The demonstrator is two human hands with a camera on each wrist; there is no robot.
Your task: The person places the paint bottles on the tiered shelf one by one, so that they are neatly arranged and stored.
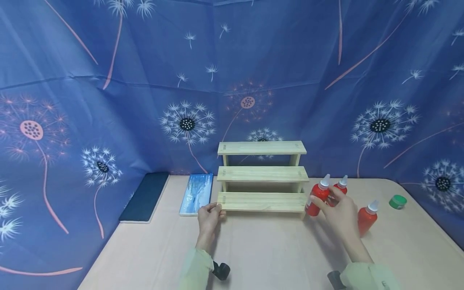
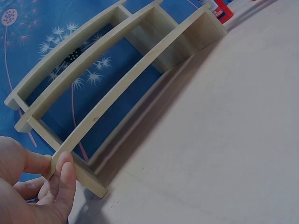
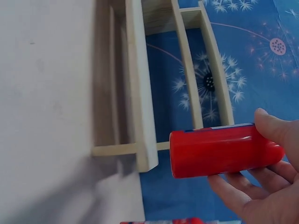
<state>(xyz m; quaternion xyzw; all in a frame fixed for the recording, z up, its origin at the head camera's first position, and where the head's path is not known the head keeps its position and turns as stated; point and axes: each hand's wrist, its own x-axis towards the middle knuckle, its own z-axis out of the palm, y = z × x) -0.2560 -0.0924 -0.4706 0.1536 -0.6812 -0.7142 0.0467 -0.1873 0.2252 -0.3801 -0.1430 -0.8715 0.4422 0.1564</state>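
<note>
A three-tier wooden stand [image 1: 262, 174] rises at the back of the table. My left hand [image 1: 209, 220] pinches the left end of its lowest board; in the left wrist view, thumb and fingers [image 2: 65, 179] close around that board's end. To the right of the stand, my right hand [image 1: 342, 217] grips a red squeeze bottle [image 1: 316, 201] with a pale pointed cap. This bottle [image 3: 219, 151] appears held off the table in the right wrist view, its base toward the stand. A second red bottle [image 1: 342, 184] shows partly behind the right hand.
A third red bottle [image 1: 367, 219] stands right of my right wrist, with a green-lidded tub [image 1: 398, 201] farther right. Left of the stand lie a blue booklet [image 1: 197, 193] and a dark flat book [image 1: 145, 197]. A blue dandelion-print cloth [image 1: 232, 80] hangs behind the table.
</note>
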